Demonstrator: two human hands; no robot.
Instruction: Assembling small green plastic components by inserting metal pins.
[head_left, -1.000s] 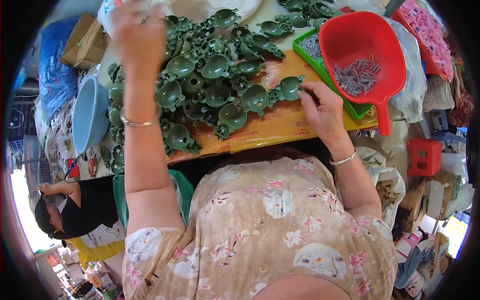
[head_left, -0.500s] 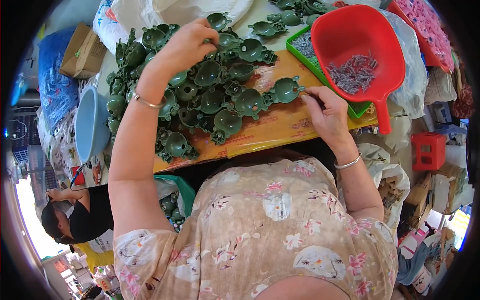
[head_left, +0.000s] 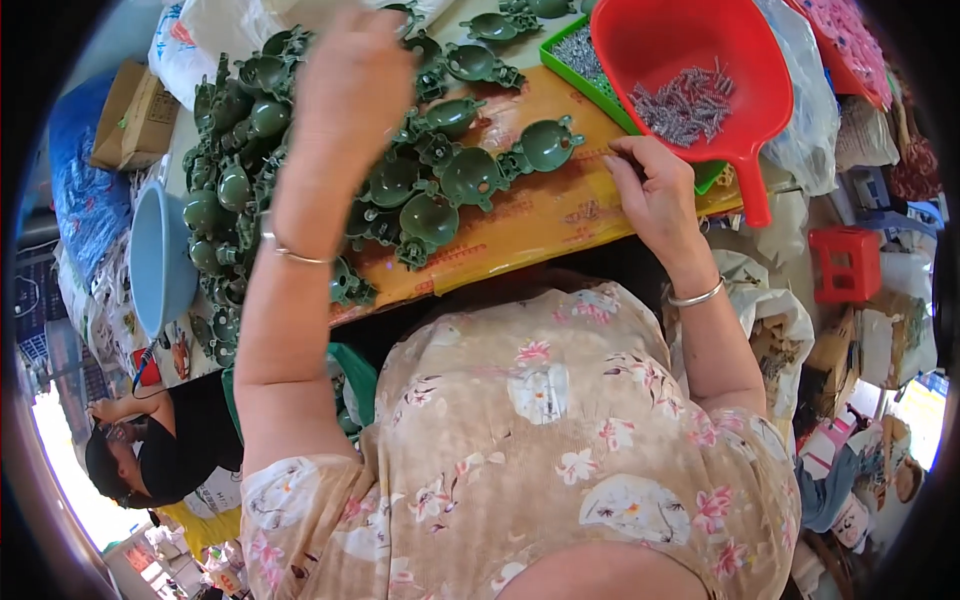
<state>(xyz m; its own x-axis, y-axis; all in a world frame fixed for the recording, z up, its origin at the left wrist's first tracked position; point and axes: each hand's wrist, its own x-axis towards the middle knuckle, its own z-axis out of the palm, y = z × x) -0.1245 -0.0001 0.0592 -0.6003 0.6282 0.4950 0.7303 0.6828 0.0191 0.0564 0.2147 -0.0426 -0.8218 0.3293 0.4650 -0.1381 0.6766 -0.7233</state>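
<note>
Glossy and yellow-orange in its front part, the table (head_left: 515,240) extends under and to the left of the red scoop (head_left: 665,40); its far side is cut off by the upper edge. Well to the left of the scoop spreads a heap of dark green pieces (head_left: 235,187), shiny like plastic, with round hollow bowls and small knobs; part of it is hidden behind the left forearm (head_left: 305,290). The scoop itself is smooth, with a straight handle, and its top is also cut off. Farther left of it than the heap stands a pale blue basin (head_left: 160,260); what is inside, I cannot make out. Partly covered by the scoop, at its left, a bright green tray (head_left: 580,79) contains small grey things, too fine to distinguish. Left of the scoop, the left hand (head_left: 355,80) is blurred above the heap, so I cannot tell if its fingers grasp something. Just below the scoop, toward its left, is the right hand (head_left: 652,190), its fingers bent, apart from the nearest green piece (head_left: 547,145); whether they pinch something tiny, I cannot tell. Smallest are thin grey springs (head_left: 685,103), loosely piled inside the scoop.
</note>
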